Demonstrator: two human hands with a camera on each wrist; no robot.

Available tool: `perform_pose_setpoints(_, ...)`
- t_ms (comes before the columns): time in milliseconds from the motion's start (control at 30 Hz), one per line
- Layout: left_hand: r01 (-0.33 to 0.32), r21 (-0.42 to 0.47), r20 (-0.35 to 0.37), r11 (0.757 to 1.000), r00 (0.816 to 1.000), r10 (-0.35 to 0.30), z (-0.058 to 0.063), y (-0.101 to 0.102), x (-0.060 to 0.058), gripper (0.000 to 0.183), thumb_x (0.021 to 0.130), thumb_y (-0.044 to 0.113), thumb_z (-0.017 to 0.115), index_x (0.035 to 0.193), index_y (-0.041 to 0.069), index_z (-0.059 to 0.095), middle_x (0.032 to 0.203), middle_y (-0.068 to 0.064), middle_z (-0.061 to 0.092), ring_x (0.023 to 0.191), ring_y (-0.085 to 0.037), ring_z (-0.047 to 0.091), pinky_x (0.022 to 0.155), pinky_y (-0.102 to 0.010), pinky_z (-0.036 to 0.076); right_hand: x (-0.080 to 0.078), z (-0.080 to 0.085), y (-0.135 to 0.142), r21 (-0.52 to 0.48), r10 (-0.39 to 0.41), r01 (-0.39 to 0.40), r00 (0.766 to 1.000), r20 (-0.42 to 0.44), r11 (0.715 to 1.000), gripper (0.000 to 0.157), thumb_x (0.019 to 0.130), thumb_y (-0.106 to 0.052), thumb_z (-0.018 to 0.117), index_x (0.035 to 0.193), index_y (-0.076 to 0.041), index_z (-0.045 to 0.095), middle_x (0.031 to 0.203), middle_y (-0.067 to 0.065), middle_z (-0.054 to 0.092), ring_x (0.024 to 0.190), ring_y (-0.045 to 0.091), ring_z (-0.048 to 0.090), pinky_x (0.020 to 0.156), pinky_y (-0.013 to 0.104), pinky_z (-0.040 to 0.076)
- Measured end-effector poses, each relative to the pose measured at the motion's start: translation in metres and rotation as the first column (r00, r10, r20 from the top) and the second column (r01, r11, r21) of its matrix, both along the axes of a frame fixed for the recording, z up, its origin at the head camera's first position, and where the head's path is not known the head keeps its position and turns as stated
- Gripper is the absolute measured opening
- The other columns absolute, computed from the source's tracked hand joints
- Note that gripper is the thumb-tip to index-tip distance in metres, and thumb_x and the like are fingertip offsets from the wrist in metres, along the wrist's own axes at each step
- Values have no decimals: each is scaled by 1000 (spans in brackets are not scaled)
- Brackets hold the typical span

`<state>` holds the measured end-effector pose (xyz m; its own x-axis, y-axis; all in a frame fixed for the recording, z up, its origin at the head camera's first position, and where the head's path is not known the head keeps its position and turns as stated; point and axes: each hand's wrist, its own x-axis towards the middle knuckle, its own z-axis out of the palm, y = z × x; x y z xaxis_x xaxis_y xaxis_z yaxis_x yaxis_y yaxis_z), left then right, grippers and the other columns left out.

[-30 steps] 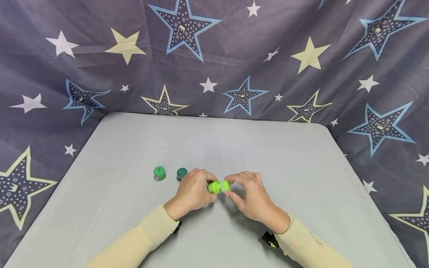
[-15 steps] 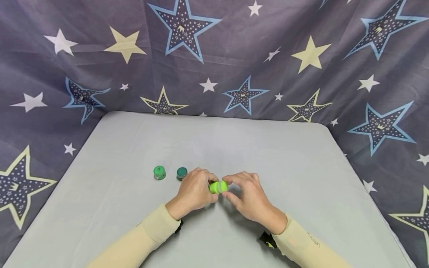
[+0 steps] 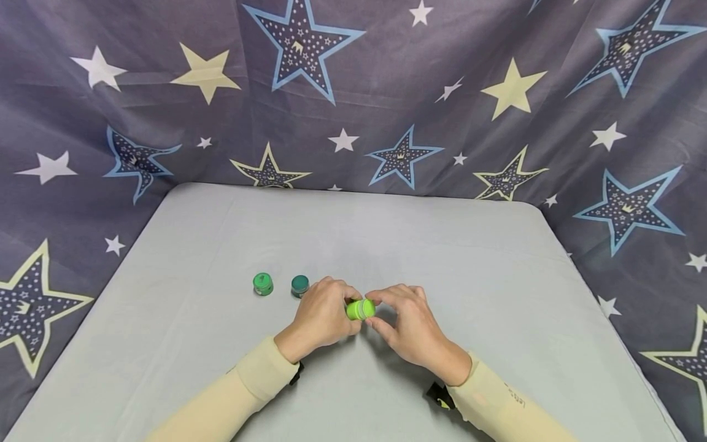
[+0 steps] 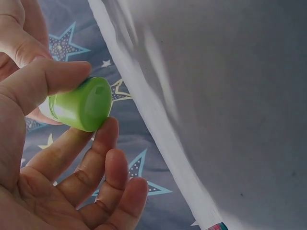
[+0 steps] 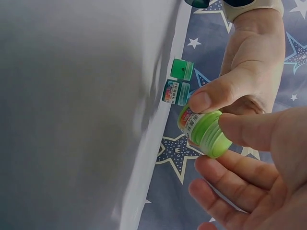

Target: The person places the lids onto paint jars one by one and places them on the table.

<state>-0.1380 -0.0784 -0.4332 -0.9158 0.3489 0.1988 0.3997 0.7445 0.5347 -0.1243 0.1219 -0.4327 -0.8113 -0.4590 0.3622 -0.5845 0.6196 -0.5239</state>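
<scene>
My left hand (image 3: 323, 312) grips a small lime-green paint jar (image 3: 354, 310) by its base, tilted on its side with the mouth toward the right. The thumb and fingers pinch its bottom end in the left wrist view. A ribbed clear lid (image 5: 214, 141) sits over the jar's mouth in the right wrist view. My right hand (image 3: 411, 325) pinches that lid between thumb and fingertips, the other fingers loosely bent. A printed label (image 5: 193, 122) runs round the jar's side.
A bright green jar (image 3: 262, 284) and a dark teal jar (image 3: 300, 286) stand on the pale tabletop (image 3: 353, 233), left of the hands. The teal one is close behind my left hand. A star-patterned cloth (image 3: 375, 92) hangs behind the table.
The lid, held apart from the jar a second ago, has moved left with my right hand onto the jar's mouth. My left hand keeps its grip, and the other jars stay put.
</scene>
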Motion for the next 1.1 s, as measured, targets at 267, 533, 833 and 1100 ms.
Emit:
perform_pose_setpoints(267, 1, -15, -9, 1000, 1000, -1, 0, 1, -1, 24, 66, 16, 92, 88, 18, 81, 79, 9, 67, 74, -12, 53, 70, -32, 44, 0, -1, 0, 0, 4, -4, 1000, -3, 1000, 34, 84, -17, 86, 116, -11, 75, 110, -3, 74, 106, 16, 65, 90, 39, 37)
perform_pose_setpoints(533, 1, -16, -5, 1000, 1000, -1, -1, 1, 0, 24, 66, 17, 93, 87, 18, 82, 79, 8, 67, 74, -13, 52, 71, -33, 43, 0, -2, 0, 0, 7, -7, 1000, 11, 1000, 34, 84, -17, 86, 116, -11, 75, 110, -3, 75, 106, 17, 65, 91, 40, 37)
perform_pose_setpoints(833, 2, -29, -24, 1000, 1000, -3, -1, 1, 0, 24, 66, 18, 93, 87, 18, 82, 79, 8, 67, 74, -12, 51, 70, -32, 43, 0, -2, 0, 1, 7, -7, 1000, 9, 1000, 31, 85, -19, 86, 113, -12, 76, 107, -4, 75, 102, 16, 65, 91, 41, 36)
perform_pose_setpoints(1100, -3, -34, -27, 999, 1000, 2, 0, 2, 1, 26, 65, 18, 92, 89, 18, 82, 81, 9, 67, 75, -11, 51, 70, -31, 42, -1, -2, 0, -1, 14, -14, 1000, 4, 1000, 21, 86, -22, 84, 104, -14, 77, 98, -6, 74, 96, 16, 66, 90, 40, 35)
